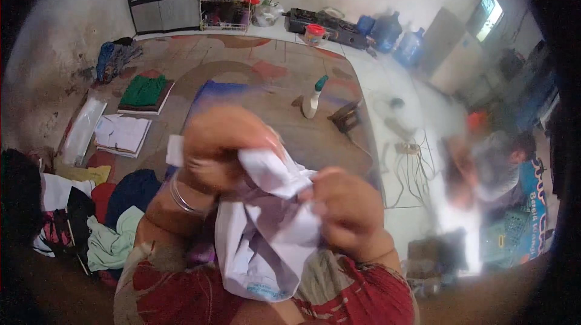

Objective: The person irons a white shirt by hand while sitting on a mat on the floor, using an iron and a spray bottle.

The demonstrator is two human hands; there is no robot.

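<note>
In front of my lap, my left hand (227, 148) grips the upper part of a white garment (281, 234), and a metal bangle (181, 195) circles that wrist. My right hand (347, 202) pinches the same cloth from the other side. Both hands are blurred. The garment hangs down in folds over my red patterned clothing (363, 284), with blue print near its lower edge. Beyond the hands lies a brown cloth (277, 111) with a blue part showing. On it stands a white spray bottle (311, 100) with a green head, near a dark object (347, 116), perhaps a clothes iron.
Folded white clothes (122, 134), a green folded garment (144, 91) and a clear plastic packet (84, 132) lie left. Mixed clothes (113, 238) are heaped nearer. Cables and a power strip (409, 149) lie on the tiles at right, near a blurred person (494, 166).
</note>
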